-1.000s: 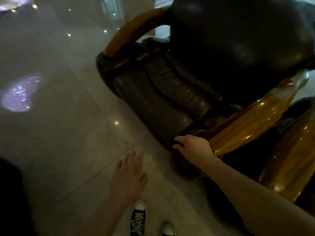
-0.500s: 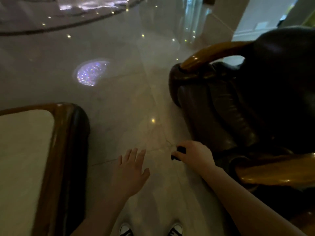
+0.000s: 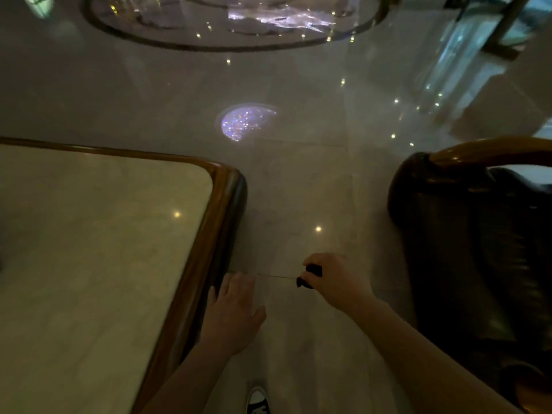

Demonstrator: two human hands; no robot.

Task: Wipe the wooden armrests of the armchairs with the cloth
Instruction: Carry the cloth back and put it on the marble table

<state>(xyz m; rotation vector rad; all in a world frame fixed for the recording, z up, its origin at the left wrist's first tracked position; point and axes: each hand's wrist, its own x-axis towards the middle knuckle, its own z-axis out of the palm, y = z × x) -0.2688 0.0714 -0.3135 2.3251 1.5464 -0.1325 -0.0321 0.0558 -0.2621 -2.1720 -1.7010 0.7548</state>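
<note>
Head view is showing open marble floor (image 3: 298, 180) running between the wood-rimmed tabletop (image 3: 227, 186) and the dark leather armchair (image 3: 466, 240). Its glossy wooden armrest (image 3: 490, 150) is curving at upper right. Right hand (image 3: 337, 282) is gripping a small dark cloth (image 3: 310, 271) over the floor; left hand (image 3: 233, 315) is hanging open beside the tabletop's edge.

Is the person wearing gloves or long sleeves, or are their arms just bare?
Bare. The left hand and the right hand have no gloves, and both forearms show no sleeves as far as the picture reaches. No watch, ring or bracelet is visible in this dim light. The only clothing in view is a dark lace-up sneaker with a white toe.
</note>
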